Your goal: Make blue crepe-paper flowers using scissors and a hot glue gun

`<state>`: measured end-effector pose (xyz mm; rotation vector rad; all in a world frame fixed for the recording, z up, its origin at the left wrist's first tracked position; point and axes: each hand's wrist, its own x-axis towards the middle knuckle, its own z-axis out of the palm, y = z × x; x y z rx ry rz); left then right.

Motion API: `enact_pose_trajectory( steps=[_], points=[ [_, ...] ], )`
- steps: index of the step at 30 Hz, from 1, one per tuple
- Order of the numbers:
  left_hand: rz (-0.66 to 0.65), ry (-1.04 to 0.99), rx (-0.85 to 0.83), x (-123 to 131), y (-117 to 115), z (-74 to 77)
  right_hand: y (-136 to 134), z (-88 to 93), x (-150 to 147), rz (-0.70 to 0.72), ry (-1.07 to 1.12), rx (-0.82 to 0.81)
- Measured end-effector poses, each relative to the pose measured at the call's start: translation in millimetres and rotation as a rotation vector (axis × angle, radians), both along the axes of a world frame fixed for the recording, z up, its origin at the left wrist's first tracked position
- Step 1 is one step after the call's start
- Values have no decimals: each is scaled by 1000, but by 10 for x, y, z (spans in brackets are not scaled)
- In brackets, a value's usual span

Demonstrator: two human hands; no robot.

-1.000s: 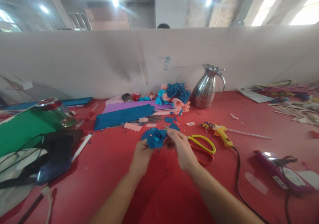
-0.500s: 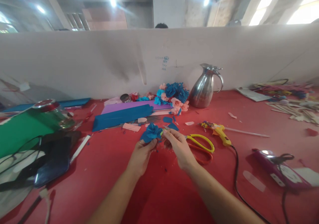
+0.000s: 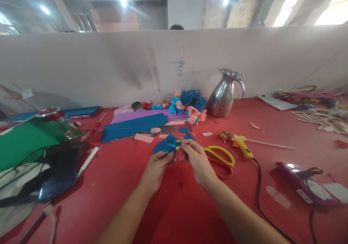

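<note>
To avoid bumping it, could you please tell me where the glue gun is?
In the head view, the yellow glue gun lies right of centre on the red tabletop, just right of the scissors.

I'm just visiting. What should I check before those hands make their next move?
1. Blue paper flower held: ok, pinched in the left hand.
2. What the right hand grips: cannot tell, too small to see.
3. Scissors clear of the right hand: cannot tell, it hides part of them.
4. Glue gun apart from both hands: ok.
5. Red table free of scraps: not ok, a pink paper scrap lies there.
</note>
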<state>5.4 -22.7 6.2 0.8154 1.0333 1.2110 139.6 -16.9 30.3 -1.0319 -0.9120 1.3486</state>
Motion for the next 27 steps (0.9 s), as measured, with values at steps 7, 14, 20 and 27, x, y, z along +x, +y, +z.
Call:
enact_pose_trajectory(
  steps=[7,14,20,27],
  points=[
    [-11,-65,-21,-6,0,23,4,1,-15,3,-56,10],
    [-3,-14,-18,-10,-6,53,1,-11,-28,42,-129,17],
    [27,-26,-37,3,-19,70,17,-51,-30,64,-171,44],
    [29,-36,-5,9,-22,77,15,-43,-31,66,-144,66]
  ],
)
